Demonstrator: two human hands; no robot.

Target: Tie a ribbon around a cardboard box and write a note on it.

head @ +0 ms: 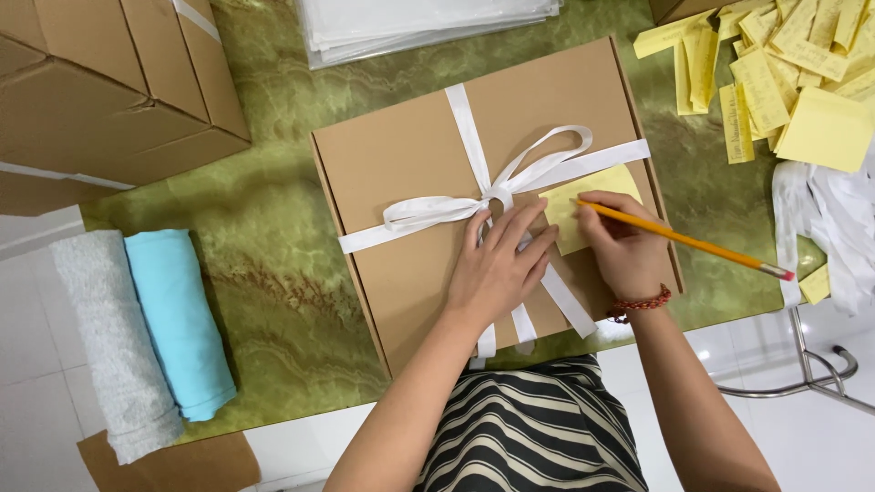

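Observation:
A flat brown cardboard box (401,164) lies on the green marbled table, tied crosswise with a white ribbon (474,137) knotted in a bow. A yellow sticky note (574,205) sits on the lid to the right of the bow. My left hand (501,264) rests flat on the lid beside the note, fingers spread over the ribbon. My right hand (624,251) grips a yellow pencil (693,241) with its tip on the note and its pink eraser pointing right.
Large cardboard boxes (109,82) stand at the top left. A grey rolled towel (109,337) and a blue one (178,319) lie at the left. Clear plastic bags (410,23) are at the top, yellow notes (793,73) and white ribbon (834,228) at the right.

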